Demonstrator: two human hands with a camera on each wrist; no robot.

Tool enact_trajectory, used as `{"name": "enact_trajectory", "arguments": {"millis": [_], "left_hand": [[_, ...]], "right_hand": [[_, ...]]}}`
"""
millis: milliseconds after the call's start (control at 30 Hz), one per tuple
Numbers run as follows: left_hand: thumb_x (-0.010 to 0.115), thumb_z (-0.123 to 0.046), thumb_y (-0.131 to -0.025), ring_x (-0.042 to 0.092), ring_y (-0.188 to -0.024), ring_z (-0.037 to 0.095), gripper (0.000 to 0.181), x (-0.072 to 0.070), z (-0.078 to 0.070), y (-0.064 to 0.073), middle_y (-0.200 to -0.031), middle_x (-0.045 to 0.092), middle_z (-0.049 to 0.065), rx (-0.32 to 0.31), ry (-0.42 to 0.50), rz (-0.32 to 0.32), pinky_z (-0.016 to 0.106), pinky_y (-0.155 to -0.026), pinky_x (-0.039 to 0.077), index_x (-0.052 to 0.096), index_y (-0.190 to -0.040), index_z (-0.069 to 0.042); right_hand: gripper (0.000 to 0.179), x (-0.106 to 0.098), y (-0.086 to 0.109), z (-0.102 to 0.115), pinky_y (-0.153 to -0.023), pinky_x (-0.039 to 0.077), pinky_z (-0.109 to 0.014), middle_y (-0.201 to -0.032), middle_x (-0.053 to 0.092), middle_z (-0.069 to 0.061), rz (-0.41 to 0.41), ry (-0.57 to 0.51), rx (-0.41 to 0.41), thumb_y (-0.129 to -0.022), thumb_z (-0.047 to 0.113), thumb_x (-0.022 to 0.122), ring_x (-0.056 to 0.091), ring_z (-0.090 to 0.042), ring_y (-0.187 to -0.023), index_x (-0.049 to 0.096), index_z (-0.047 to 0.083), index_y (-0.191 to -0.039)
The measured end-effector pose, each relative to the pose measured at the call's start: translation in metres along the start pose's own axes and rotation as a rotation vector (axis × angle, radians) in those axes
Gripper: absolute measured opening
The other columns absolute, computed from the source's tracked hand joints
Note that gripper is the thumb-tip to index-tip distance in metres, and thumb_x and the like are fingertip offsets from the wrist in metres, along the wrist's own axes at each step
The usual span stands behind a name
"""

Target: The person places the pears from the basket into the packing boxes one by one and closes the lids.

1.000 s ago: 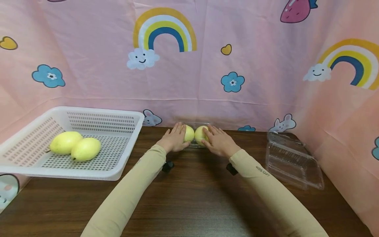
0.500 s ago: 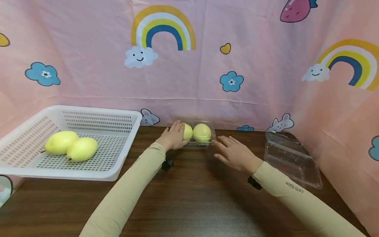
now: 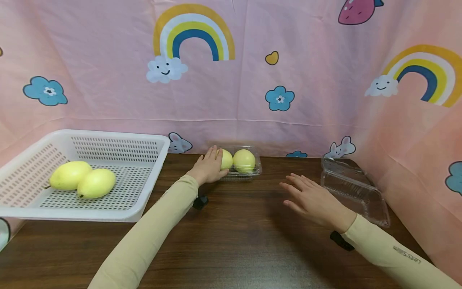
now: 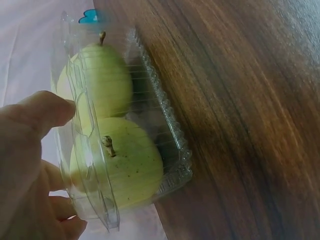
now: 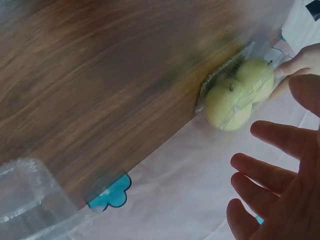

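Note:
Two pale yellow-green pears [image 4: 125,165] sit side by side in a clear plastic container [image 3: 258,171] against the back curtain. My left hand [image 3: 207,165] holds the container's left end; in the left wrist view the thumb [image 4: 55,107] touches its upper edge and the other fingers bend round the end, partly hidden. My right hand [image 3: 315,200] hovers over the table to the right, fingers spread and holding nothing. In the right wrist view its fingers [image 5: 265,172] point towards the table, apart from the container. The left hand partly covers the left pear in the head view.
A white perforated basket [image 3: 151,172] stands on the left, with two more yellow pears [image 3: 96,183] inside. Another clear plastic container [image 3: 355,192], its lid up, is at the right, beyond my right hand. The patterned pink curtain [image 3: 317,72] closes off the back and sides.
My right hand has come off the right pear and drawn back to the right and nearer. The left hand stays at the container's left end. The head view has shifted slightly.

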State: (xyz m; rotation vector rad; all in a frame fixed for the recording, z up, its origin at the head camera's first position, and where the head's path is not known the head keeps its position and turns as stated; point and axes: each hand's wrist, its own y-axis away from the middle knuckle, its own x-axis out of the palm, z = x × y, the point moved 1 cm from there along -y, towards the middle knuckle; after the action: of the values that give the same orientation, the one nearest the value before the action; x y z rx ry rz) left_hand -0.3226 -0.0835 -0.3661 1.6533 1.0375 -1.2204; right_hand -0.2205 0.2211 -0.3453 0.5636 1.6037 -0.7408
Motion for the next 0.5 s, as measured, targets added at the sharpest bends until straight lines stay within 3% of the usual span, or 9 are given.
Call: {"name": "enact_trajectory", "arguments": {"millis": [500], "left_hand": [[0.053,-0.039,-0.099,0.017,-0.142,0.040,0.071,-0.013,-0.001,0.013,-0.155,0.017,0.025,0.048,-0.035,-0.112,0.057,-0.109,0.021,0.023,-0.153,-0.004]], "right_hand": [[0.047,-0.009,0.022,-0.018,-0.102,0.036,-0.055,-0.137,0.048,-0.020,-0.054,-0.015,0.048,-0.095,0.030,0.062,0.039,-0.039,-0.131,0.054,0.005,-0.135]]}}
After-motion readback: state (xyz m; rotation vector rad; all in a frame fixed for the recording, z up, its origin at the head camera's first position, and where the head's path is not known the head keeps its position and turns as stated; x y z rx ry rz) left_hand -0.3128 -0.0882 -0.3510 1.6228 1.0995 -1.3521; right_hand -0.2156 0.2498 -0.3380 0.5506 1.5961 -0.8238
